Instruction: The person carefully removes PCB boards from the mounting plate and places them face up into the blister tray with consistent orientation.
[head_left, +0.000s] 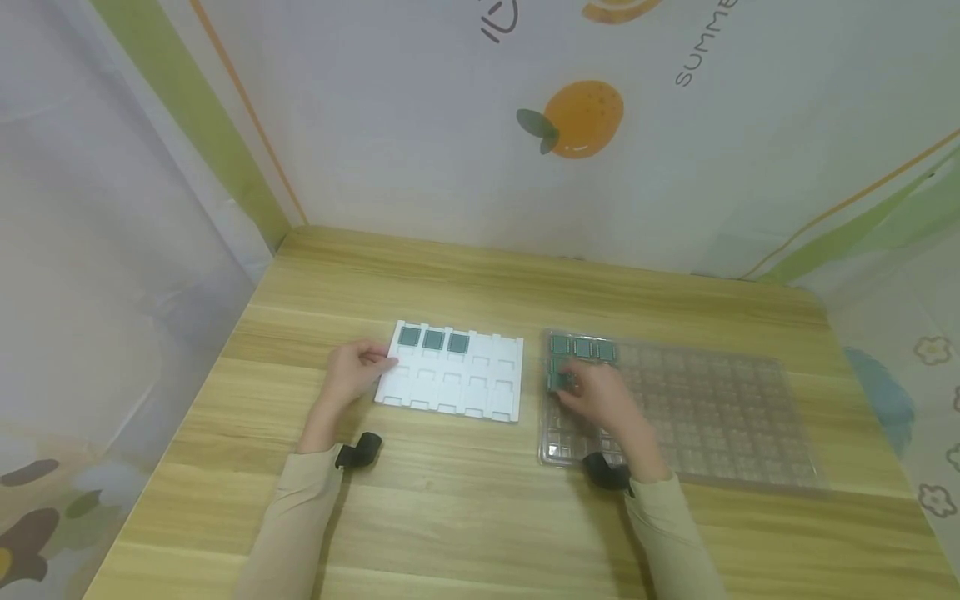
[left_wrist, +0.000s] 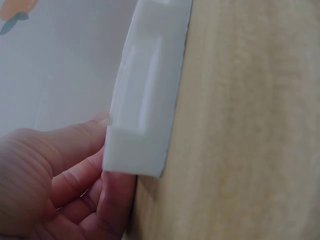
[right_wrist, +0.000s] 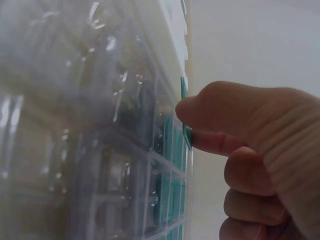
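Observation:
My left hand [head_left: 357, 371] pinches the left edge of a white plastic tray [head_left: 438, 367], thumb on top and fingers underneath in the left wrist view. Three square green chips [head_left: 433, 340] sit in its back row, from the left corner on. My right hand [head_left: 600, 392] is over the left part of a clear plastic tray [head_left: 705, 400]. Between thumb and index finger it pinches a thin green chip [right_wrist: 186, 135], which stands above the clear tray's surface in the right wrist view. Three more green chips [head_left: 583, 348] lie in that tray's back row.
Both trays lie side by side on a wooden table [head_left: 450, 517], a narrow gap between them. Beyond the table's back edge hangs a pale curtain [head_left: 420, 125] printed with fruit. A black wrist camera [head_left: 360, 451] sits at my left cuff, another camera [head_left: 606, 473] at my right.

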